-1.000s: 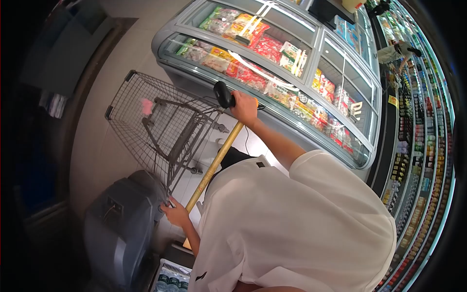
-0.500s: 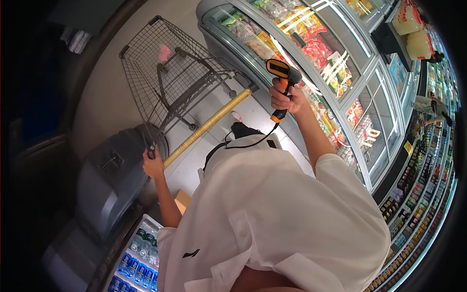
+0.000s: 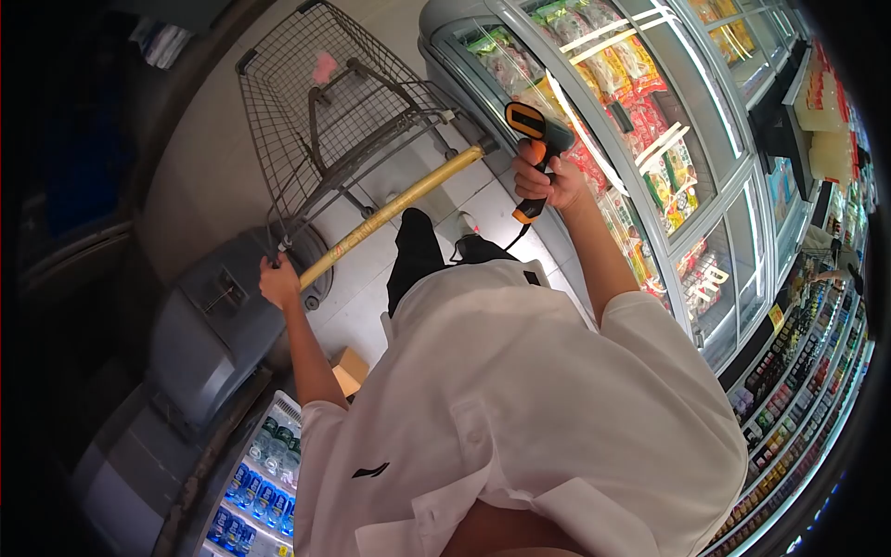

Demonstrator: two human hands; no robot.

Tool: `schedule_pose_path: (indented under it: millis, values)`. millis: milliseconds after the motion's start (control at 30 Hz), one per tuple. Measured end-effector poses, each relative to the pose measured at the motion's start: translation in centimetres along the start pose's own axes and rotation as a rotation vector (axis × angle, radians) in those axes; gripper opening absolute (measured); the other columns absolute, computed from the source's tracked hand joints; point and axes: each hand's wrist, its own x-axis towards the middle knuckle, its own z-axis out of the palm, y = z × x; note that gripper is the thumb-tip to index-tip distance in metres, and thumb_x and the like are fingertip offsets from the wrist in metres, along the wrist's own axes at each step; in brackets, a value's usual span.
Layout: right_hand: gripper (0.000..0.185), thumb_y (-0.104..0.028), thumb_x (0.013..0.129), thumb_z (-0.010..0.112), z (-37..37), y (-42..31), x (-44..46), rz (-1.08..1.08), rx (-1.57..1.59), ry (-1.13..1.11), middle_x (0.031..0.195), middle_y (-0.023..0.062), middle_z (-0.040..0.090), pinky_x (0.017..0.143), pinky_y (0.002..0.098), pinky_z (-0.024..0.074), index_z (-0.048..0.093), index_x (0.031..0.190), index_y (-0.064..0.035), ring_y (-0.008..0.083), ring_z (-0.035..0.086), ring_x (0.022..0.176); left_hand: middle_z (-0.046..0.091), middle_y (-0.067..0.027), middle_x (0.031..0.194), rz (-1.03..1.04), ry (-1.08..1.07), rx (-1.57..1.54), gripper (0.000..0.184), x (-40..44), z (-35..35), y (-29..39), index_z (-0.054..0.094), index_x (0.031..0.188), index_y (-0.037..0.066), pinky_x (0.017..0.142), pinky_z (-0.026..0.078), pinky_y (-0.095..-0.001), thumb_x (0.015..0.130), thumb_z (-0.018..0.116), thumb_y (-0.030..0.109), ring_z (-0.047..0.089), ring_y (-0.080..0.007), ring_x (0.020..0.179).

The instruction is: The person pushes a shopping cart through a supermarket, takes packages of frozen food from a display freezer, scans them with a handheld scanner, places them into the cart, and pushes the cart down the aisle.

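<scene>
Right hand: I'm seeing its fingers wrapping the grip of the scanner (image 3: 552, 139); the hand (image 3: 557, 181) is holding the tool upright, its head leaning toward eleven o'clock.
Cable: it is hanging from the grip toward seven o'clock.
Left hand: this hand (image 3: 280, 281) is lying between eight and nine o'clock from the right one, curling around the cart's corner; I can't tell how tight.
Yellow bar: the bar (image 3: 390, 213) is running from eight to two o'clock; its lower end is sitting just beside the left hand, the nearer one, while its upper end is stopping short of the right hand, near nine o'clock.
Cart: the wire cart (image 3: 371, 148) is stretching beyond the bar, toward eleven.
Freezer: the glass-topped freezer (image 3: 444, 20) is standing at two o'clock from the scanner.
Half a second back: cart and bar are now showing higher, the dark trouser leg (image 3: 416, 255) is showing more, and the right hand is keeping its hold.
</scene>
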Motion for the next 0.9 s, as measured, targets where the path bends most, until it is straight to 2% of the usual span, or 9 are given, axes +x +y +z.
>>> schedule_pose_path:
  millis: [100,167,300,333,367,467,533,633,900]
  values:
    - [0.034,-0.031,0.092,0.070,0.4,-2.1,3.1,-0.102,-0.138,0.173,0.074,-0.0017,0.046,0.056,0.0229,0.0352,0.053,0.107,-0.0054,0.0074,0.042,0.056,0.072,-0.0150,0.108,-0.111,0.037,0.148,0.043,3.8,-0.4,0.9,0.073,0.109,0.013,0.089,0.052,-0.0469,0.083,0.066,0.046,0.068,-0.0365,0.103]
    - [0.032,-0.027,0.092,0.071,1.0,-4.6,5.7,-0.160,-0.363,0.490,0.074,-0.0017,0.048,0.056,0.0242,0.0381,0.055,0.107,-0.0035,0.0098,0.045,0.058,0.073,-0.0167,0.096,-0.084,-0.025,0.121,0.041,6.0,-3.7,4.6,0.076,0.091,0.012,0.085,0.054,-0.0480,0.082,0.066,0.051,0.069,-0.0372,0.095]
    - [0.047,-0.039,0.074,0.086,-1.6,-10.0,14.2,0.093,-1.331,1.252,0.076,0.0026,0.060,0.057,0.0277,0.0424,0.063,0.093,-0.0023,0.0088,0.054,0.065,0.073,-0.0175,0.087,-0.014,0.001,0.104,0.051,13.8,-6.2,7.5,0.074,0.081,0.010,0.081,0.055,-0.0476,0.081,0.065,0.059,0.070,-0.0382,0.088]
    - [0.061,-0.047,0.065,0.091,-5.5,-10.1,15.8,-0.100,-1.599,1.260,0.078,0.0042,0.063,0.060,0.0303,0.0460,0.065,0.094,0.0002,0.0105,0.056,0.066,0.073,-0.0179,0.086,0.029,-0.034,0.109,0.054,15.8,-6.6,8.6,0.074,0.081,0.009,0.081,0.055,-0.0472,0.080,0.065,0.063,0.070,-0.0384,0.087]
    - [0.071,-0.050,0.063,0.091,-6.4,-10.2,18.3,-0.065,-1.676,1.325,0.081,0.0067,0.066,0.066,0.0353,0.0503,0.065,0.100,0.0041,0.0178,0.060,0.069,0.073,-0.0179,0.086,0.018,-0.018,0.103,0.054,17.6,-7.3,10.0,0.074,0.081,0.009,0.081,0.055,-0.0472,0.080,0.065,0.063,0.070,-0.0384,0.087]
    - [0.076,-0.055,0.062,0.089,-7.4,-9.2,26.4,-0.292,-1.837,1.247,0.086,0.0141,0.070,0.072,0.0408,0.0524,0.063,0.101,0.0042,0.0290,0.067,0.077,0.072,-0.0201,0.082,0.093,-0.053,0.088,0.063,24.4,-7.6,12.8,0.073,0.082,0.003,0.081,0.055,-0.0462,0.079,0.065,0.065,0.070,-0.0384,0.084]
    - [0.088,-0.065,0.061,0.085,-7.3,-8.8,30.7,-0.027,-1.961,1.470,0.099,0.0223,0.069,0.082,0.0443,0.0520,0.060,0.109,0.0045,0.0387,0.067,0.091,0.071,-0.0207,0.083,0.088,-0.060,0.072,0.064,28.2,-7.8,14.6,0.072,0.083,0.002,0.081,0.054,-0.0462,0.079,0.066,0.066,0.070,-0.0386,0.085]
    - [0.094,-0.068,0.059,0.083,-7.8,-9.1,37.2,0.042,-1.878,1.526,0.099,0.0255,0.069,0.082,0.0483,0.0519,0.058,0.112,0.0053,0.0448,0.065,0.095,0.071,-0.0214,0.084,0.103,-0.099,0.110,0.067,33.3,-7.0,16.4,0.072,0.085,0.001,0.082,0.054,-0.0462,0.077,0.067,0.067,0.069,-0.0387,0.087]
    - [0.065,-0.050,0.067,0.084,-10.6,-14.5,50.9,-0.019,-2.010,1.367,0.092,0.0207,0.069,0.072,0.0508,0.0518,0.054,0.102,-0.0042,0.0428,0.066,0.088,0.071,-0.0195,0.081,0.195,-0.125,0.139,0.067,48.5,-7.5,27.5,0.072,0.083,0.001,0.079,0.054,-0.0462,0.073,0.072,0.067,0.070,-0.0374,0.083]
